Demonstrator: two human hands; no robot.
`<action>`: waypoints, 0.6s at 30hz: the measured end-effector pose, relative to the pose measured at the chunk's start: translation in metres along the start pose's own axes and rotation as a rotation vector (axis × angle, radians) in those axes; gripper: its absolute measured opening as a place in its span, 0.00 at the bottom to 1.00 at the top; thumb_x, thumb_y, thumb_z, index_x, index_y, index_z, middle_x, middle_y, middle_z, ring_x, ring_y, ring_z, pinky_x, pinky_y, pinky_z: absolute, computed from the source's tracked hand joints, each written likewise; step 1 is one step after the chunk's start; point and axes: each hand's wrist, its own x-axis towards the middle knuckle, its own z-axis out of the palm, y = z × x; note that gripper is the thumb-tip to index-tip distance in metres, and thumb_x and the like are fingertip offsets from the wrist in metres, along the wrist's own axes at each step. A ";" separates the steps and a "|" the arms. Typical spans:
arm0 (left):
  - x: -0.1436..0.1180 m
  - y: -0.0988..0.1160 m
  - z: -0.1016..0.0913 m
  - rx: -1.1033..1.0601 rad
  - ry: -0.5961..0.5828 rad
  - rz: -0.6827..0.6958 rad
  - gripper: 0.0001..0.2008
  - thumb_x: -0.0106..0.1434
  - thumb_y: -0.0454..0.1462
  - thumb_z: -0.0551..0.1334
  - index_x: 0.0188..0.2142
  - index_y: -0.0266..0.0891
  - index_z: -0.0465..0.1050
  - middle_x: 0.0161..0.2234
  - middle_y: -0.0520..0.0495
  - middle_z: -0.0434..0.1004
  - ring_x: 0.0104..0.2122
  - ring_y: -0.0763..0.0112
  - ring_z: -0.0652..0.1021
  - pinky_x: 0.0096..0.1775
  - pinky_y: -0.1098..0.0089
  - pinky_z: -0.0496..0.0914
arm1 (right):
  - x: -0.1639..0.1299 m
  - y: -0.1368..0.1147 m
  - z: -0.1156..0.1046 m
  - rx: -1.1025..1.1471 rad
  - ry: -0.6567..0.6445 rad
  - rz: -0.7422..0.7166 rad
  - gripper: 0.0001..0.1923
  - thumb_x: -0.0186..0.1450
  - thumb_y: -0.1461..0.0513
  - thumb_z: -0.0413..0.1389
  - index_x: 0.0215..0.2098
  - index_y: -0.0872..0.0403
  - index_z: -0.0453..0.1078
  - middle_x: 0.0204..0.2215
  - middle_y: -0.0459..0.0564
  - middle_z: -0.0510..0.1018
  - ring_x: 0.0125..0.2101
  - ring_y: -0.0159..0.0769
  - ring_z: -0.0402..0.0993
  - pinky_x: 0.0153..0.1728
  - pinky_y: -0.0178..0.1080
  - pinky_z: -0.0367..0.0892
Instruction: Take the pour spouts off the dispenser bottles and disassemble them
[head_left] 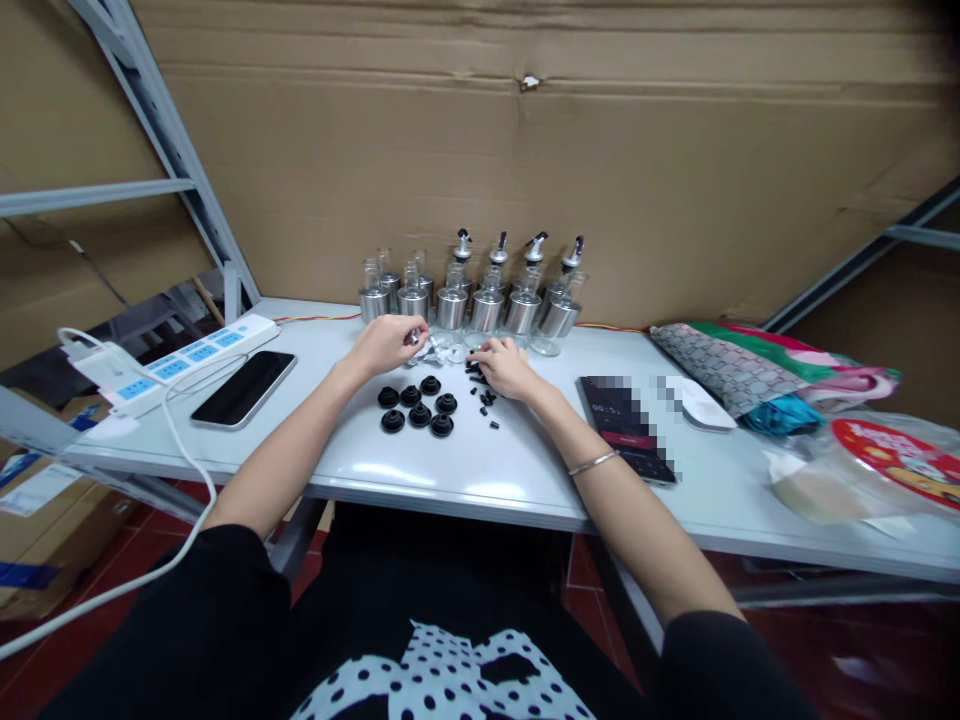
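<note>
My left hand (390, 343) is closed around a small silvery metal piece (412, 337), mostly covered by the fingers. Beneath and beside it lie several silver-white spout parts (439, 352). My right hand (508, 368) reaches over a loose scatter of short black tubes (486, 397); its thumb and fingers are apart at the pile, touching pieces there. Nearer to me, several round black stoppers (420, 414) sit grouped on the white table (450, 465). Behind both hands stand glass bottles with metal sleeves (451, 308); several in the back carry pour spouts (534, 248).
On the left are a power strip (199, 360) with a plugged-in white cable and a black phone (245, 388). A second phone (622, 425) with a lit screen lies right, beside a white mouse (703, 405), folded fabric (780, 370) and a red-lidded tub (862, 470). Cardboard (525, 170) walls the back.
</note>
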 end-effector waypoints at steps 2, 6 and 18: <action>0.000 0.001 0.000 0.003 0.000 -0.003 0.10 0.61 0.38 0.55 0.33 0.37 0.74 0.26 0.48 0.76 0.25 0.72 0.72 0.29 0.73 0.62 | 0.001 0.001 0.001 0.005 0.004 -0.004 0.22 0.69 0.63 0.40 0.55 0.48 0.69 0.52 0.57 0.67 0.49 0.49 0.58 0.47 0.49 0.57; 0.000 0.001 0.000 -0.005 0.005 -0.003 0.10 0.61 0.38 0.55 0.33 0.37 0.74 0.25 0.49 0.76 0.25 0.73 0.72 0.29 0.74 0.62 | 0.004 0.004 0.005 0.015 0.037 0.003 0.23 0.69 0.64 0.40 0.55 0.50 0.69 0.53 0.57 0.67 0.50 0.50 0.57 0.46 0.49 0.58; 0.000 0.000 0.001 0.005 -0.016 0.003 0.11 0.61 0.38 0.54 0.33 0.37 0.74 0.26 0.48 0.76 0.26 0.72 0.72 0.30 0.73 0.63 | 0.000 0.016 -0.007 0.039 -0.016 0.081 0.23 0.60 0.72 0.45 0.46 0.52 0.75 0.48 0.57 0.68 0.50 0.50 0.58 0.47 0.48 0.59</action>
